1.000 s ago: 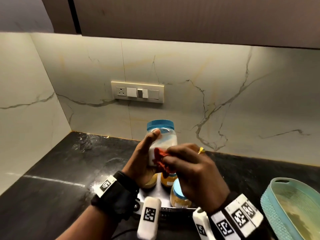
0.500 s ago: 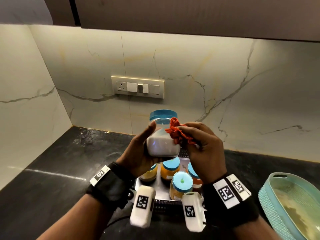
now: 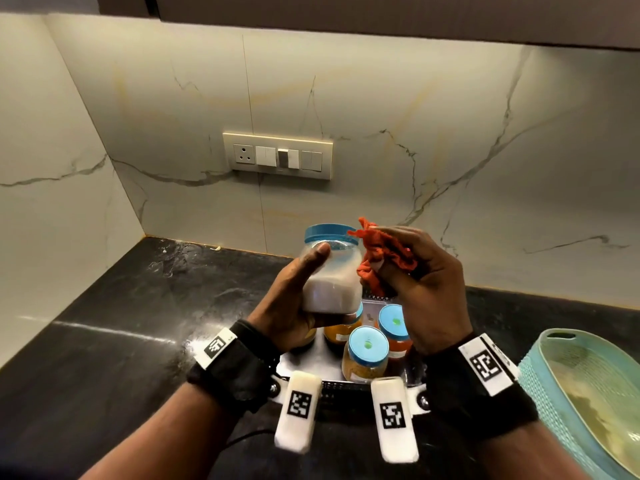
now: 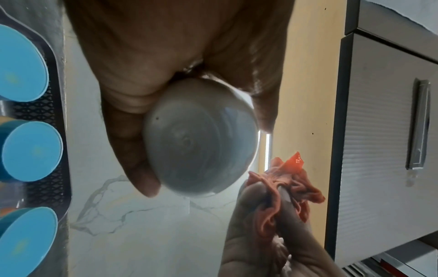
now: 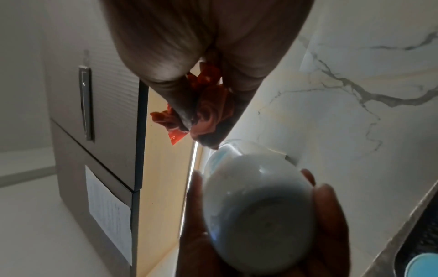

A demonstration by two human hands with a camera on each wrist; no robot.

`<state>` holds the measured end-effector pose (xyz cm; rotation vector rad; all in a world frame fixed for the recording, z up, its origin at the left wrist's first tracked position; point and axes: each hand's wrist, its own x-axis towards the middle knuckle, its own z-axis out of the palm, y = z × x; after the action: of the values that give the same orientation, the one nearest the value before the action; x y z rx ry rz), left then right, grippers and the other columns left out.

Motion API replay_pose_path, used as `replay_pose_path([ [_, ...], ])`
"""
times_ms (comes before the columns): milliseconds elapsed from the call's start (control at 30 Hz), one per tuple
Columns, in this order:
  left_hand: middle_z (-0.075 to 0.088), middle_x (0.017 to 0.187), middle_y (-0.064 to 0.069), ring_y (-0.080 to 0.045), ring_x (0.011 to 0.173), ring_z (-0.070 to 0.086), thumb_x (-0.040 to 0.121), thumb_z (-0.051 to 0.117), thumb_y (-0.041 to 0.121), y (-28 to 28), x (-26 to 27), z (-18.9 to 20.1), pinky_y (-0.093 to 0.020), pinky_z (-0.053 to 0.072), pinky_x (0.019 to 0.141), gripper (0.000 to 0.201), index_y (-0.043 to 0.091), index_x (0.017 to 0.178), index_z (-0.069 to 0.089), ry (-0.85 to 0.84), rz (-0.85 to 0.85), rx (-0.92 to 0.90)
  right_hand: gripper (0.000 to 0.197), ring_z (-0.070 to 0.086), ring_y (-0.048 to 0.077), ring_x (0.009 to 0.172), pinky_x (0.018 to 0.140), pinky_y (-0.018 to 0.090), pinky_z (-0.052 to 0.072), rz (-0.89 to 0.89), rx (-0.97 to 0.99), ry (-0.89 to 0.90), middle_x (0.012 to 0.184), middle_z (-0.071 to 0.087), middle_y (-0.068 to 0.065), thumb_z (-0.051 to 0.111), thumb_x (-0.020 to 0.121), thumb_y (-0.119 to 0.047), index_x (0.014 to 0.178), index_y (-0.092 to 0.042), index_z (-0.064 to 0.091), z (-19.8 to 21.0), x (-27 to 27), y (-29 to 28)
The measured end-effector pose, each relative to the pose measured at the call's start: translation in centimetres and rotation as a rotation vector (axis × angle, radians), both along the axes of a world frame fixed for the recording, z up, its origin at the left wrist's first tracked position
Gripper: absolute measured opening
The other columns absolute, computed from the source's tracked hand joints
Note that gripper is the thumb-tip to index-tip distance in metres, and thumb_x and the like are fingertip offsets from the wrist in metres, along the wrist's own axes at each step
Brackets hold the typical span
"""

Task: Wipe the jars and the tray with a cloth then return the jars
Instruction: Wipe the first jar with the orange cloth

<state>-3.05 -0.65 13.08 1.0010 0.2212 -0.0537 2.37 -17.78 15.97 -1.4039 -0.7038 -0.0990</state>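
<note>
My left hand (image 3: pixel 298 299) grips a clear jar (image 3: pixel 332 275) of white powder with a blue lid, held upright above the tray. Its round base (image 4: pixel 201 138) fills the left wrist view, and the same base (image 5: pixel 258 202) shows in the right wrist view. My right hand (image 3: pixel 415 271) pinches a crumpled orange cloth (image 3: pixel 381 251) against the jar's upper right side, by the lid. The cloth (image 4: pixel 284 187) bunches between those fingers. Below, a steel tray (image 3: pixel 301 362) holds several blue-lidded jars (image 3: pixel 367 351) with yellow and orange contents.
The tray sits on a black stone counter (image 3: pixel 121 341) in a corner of marble walls. A teal basket (image 3: pixel 588 393) stands at the right edge. A switch plate (image 3: pixel 277 155) is on the back wall, and cabinets hang overhead.
The cloth has gone from the jar's lower front up to its top right by the lid. The jar rose a little over the tray, and the head view tilted down.
</note>
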Motion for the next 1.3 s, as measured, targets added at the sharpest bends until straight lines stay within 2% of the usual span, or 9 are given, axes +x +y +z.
replay_pose_path([
  [267,0.072,0.121,-0.014,-0.032,0.106,0.07,0.082,0.065,0.053,0.0,0.4,-0.7,-0.061,0.054,0.093,0.056,0.029,0.132,0.059,-0.024,-0.009,0.013,0.044,0.059,0.018,0.11,0.086,0.014,0.052,-0.233,-0.254,-0.121,0.114,0.058,0.002,0.058,0.085,0.013,0.093,-0.027,0.075,-1.1,0.4,0.8],
  [367,0.069,0.129,-0.015,-0.033,0.112,0.067,0.085,0.065,0.054,-0.1,0.7,-1.0,-0.068,0.047,0.101,0.057,0.029,0.136,0.059,-0.057,-0.013,0.023,0.027,0.05,0.011,0.112,0.092,0.004,0.041,-0.332,-0.404,-0.247,0.12,0.048,0.0,0.054,0.09,-0.014,0.111,-0.023,0.07,-1.4,-0.2,1.5],
  [467,0.064,0.137,-0.016,-0.034,0.12,0.064,0.087,0.068,0.057,-0.2,1.2,-1.1,-0.07,0.043,0.104,0.062,0.028,0.14,0.058,-0.081,-0.01,0.022,0.046,0.042,0.003,0.113,0.094,0.005,0.04,-0.343,-0.465,-0.301,0.126,0.04,-0.002,0.045,0.093,-0.046,0.129,-0.022,0.062,-1.6,-0.9,2.2],
  [567,0.066,0.134,-0.014,-0.035,0.12,0.065,0.086,0.067,0.055,-0.2,1.3,-1.0,-0.067,0.047,0.101,0.06,0.028,0.138,0.059,-0.08,0.028,0.028,0.039,0.045,0.003,0.112,0.099,0.015,0.044,-0.376,-0.406,-0.375,0.124,0.047,0.002,0.052,0.095,-0.026,0.132,-0.02,0.063,-1.6,-0.6,2.1],
  [667,0.066,0.134,-0.014,-0.039,0.125,0.062,0.085,0.066,0.055,-0.2,1.4,-0.9,-0.068,0.048,0.099,0.06,0.028,0.138,0.058,-0.081,0.034,0.048,0.062,0.054,0.006,0.106,0.096,0.01,0.046,-0.383,-0.379,-0.408,0.119,0.056,0.001,0.06,0.091,0.0,0.146,-0.024,0.046,-1.5,-0.4,1.7],
  [733,0.067,0.132,-0.014,-0.038,0.121,0.064,0.084,0.066,0.055,-0.2,1.4,-0.7,-0.064,0.052,0.097,0.059,0.028,0.136,0.059,-0.073,0.048,0.048,0.072,0.06,0.002,0.105,0.095,0.014,0.049,-0.376,-0.325,-0.304,0.116,0.062,-0.006,0.068,0.088,-0.002,0.15,-0.025,0.04,-1.4,-0.2,1.5],
  [867,0.069,0.127,-0.014,-0.034,0.113,0.068,0.083,0.067,0.055,0.0,1.6,-0.5,-0.063,0.053,0.095,0.06,0.028,0.137,0.057,-0.11,0.05,0.055,0.032,0.063,0.01,0.108,0.092,0.034,0.057,-0.338,-0.262,-0.162,0.115,0.063,-0.003,0.072,0.089,-0.015,0.118,-0.027,0.07,-1.5,0.7,1.5],
  [1133,0.067,0.13,-0.015,-0.038,0.119,0.066,0.078,0.072,0.056,0.1,2.1,-1.0,-0.061,0.056,0.093,0.064,0.031,0.135,0.058,-0.089,0.03,0.04,0.033,0.066,0.007,0.096,0.078,0.009,0.052,-0.254,-0.235,-0.115,0.104,0.066,-0.002,0.073,0.088,-0.009,0.113,-0.029,0.07,-0.9,1.3,1.2],
  [1300,0.068,0.13,-0.014,-0.039,0.119,0.066,0.081,0.068,0.053,0.1,2.5,-1.1,-0.059,0.058,0.089,0.058,0.033,0.135,0.057,-0.065,0.04,0.052,0.037,0.063,0.008,0.098,0.085,0.014,0.054,-0.331,-0.319,-0.233,0.105,0.063,-0.002,0.069,0.086,0.003,0.102,-0.031,0.073,-1.0,1.6,1.2],
])
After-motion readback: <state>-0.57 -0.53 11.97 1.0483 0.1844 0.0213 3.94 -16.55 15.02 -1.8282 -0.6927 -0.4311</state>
